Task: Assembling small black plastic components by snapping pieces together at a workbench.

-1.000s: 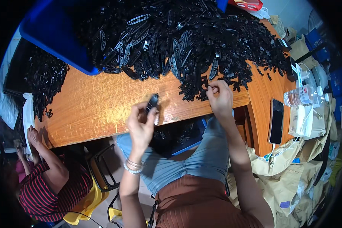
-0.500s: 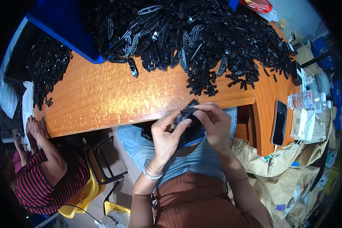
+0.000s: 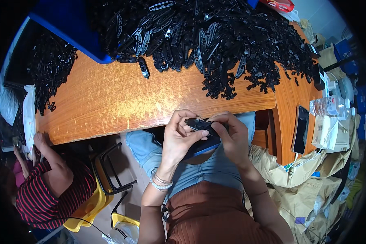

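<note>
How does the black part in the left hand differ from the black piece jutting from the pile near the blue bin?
The held part is up in the left hand; the jutting piece lies on the table. The held part runs mostly sideways; the jutting piece points mostly toward the person. Both are black and elongated.

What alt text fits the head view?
The left hand holds a black plastic part, right hand at its end, by the near edge of a wooden table. Black plastic pieces heap the far side beside a blue bin; smartphone at right.
</note>
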`<action>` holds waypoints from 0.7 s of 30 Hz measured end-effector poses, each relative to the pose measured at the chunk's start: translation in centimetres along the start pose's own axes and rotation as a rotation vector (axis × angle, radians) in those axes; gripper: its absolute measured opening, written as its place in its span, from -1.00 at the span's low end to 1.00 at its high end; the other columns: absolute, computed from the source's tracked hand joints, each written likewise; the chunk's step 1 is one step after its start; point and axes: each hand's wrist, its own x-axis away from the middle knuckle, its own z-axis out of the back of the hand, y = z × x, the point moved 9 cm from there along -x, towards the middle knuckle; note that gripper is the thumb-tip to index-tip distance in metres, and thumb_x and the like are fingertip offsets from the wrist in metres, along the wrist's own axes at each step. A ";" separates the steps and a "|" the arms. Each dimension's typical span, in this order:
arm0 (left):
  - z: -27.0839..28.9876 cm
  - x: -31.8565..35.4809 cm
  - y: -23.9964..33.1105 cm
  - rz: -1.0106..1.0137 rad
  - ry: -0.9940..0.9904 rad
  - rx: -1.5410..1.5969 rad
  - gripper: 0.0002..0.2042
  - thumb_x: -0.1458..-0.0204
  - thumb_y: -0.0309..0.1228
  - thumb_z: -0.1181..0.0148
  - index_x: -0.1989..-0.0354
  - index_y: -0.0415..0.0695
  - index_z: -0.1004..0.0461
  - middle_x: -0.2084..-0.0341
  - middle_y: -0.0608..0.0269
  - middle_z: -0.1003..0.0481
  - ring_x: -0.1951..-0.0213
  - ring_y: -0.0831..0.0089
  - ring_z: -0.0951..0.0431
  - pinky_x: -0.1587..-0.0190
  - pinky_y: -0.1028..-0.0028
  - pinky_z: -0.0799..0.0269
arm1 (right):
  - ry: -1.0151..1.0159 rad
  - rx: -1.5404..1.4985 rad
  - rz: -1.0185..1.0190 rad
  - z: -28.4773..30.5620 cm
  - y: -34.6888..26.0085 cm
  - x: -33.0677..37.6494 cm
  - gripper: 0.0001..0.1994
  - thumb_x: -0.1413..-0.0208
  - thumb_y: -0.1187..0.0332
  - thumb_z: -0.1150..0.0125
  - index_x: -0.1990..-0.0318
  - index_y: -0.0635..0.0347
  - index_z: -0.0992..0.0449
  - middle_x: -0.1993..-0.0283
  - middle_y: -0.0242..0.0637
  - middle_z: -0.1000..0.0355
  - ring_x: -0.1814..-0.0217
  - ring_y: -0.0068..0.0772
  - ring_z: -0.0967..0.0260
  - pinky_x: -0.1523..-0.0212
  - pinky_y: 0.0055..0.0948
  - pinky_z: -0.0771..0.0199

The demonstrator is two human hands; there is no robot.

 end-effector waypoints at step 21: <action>1.1 0.5 0.1 -0.009 0.054 -0.194 -0.78 0.05 -0.71 -0.18 0.21 -0.34 -0.39 0.45 0.09 -0.55 0.39 0.51 -0.59 0.35 0.65 -0.51 | 0.071 0.448 0.370 0.1 -2.1 0.7 -0.86 -0.04 0.55 -0.12 0.22 0.31 -0.45 0.20 -0.27 -0.42 0.18 -0.53 -0.34 0.17 -0.56 -0.31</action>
